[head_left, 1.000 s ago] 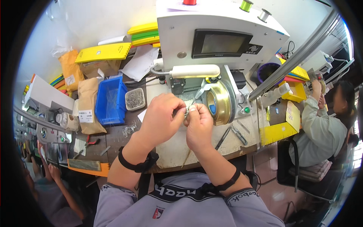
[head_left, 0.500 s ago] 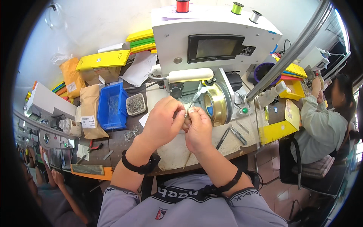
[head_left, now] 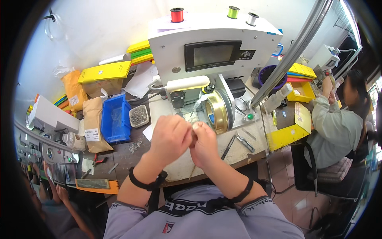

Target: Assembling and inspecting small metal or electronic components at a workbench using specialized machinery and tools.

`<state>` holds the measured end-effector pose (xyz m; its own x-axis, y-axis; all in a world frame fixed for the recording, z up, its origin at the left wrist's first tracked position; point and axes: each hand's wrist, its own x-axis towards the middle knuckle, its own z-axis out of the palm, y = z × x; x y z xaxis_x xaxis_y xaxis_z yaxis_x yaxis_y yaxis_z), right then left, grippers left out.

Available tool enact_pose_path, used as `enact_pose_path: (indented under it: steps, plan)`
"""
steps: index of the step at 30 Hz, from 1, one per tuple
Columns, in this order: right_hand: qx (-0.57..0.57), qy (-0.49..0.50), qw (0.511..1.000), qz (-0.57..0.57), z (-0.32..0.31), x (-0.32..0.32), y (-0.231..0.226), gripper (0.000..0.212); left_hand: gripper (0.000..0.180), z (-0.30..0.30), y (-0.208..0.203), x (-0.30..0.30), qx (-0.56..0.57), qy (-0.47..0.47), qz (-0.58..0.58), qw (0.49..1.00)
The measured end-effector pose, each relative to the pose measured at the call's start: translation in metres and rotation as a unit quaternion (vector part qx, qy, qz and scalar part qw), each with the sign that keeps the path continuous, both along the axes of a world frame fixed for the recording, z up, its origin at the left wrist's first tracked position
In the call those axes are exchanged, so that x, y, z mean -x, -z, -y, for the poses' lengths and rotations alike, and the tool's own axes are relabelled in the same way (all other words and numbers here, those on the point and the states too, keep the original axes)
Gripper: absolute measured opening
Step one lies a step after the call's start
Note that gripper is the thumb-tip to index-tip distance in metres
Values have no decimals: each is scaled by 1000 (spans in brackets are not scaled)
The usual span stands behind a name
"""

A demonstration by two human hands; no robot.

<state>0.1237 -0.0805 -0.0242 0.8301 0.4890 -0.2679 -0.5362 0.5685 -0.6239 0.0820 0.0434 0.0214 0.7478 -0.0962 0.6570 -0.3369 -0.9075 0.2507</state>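
My left hand and my right hand meet in front of a white machine, just on the near side of its gold-coloured ring. Both are closed, thumbs and fingertips pinched together. Whatever lies between the fingertips is hidden or too small to make out. A thin pale pointed piece hangs from the machine beside the ring, apart from my hands. To the left, a small clear tub is full of fine metal pieces. More of these lie in a loose pile on the table.
A blue bin and a brown paper bag stand left. Tweezers and a dark slim tool lie right of my hands. A metal post slants up on the right. A co-worker sits beyond it.
The view has shifted a little, so the machine appears farther left. My joined hands have drawn slightly back from the machine towards me, still closed.
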Motion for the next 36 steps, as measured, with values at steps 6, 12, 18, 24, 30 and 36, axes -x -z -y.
enact_pose_path:
  steps: [6,12,18,24,30,36]
  plan:
    - [45,-25,998,-43,49,21,-11,6,18,32,23,15,36,77,42,995]
    - [199,-86,969,118,119,-17,-7,10,19,22,39,9,92,108,97,985]
    - [496,335,728,334,208,-135,-24,21,15,21,56,8,283,113,42,951]
    - [621,258,650,354,225,-224,-26,41,22,20,71,3,202,136,77,967]
    - [523,427,591,441,234,-226,-40,32,23,15,78,3,171,139,104,970]
    - [77,363,849,377,220,-100,-40,41,23,16,78,2,173,154,135,963]
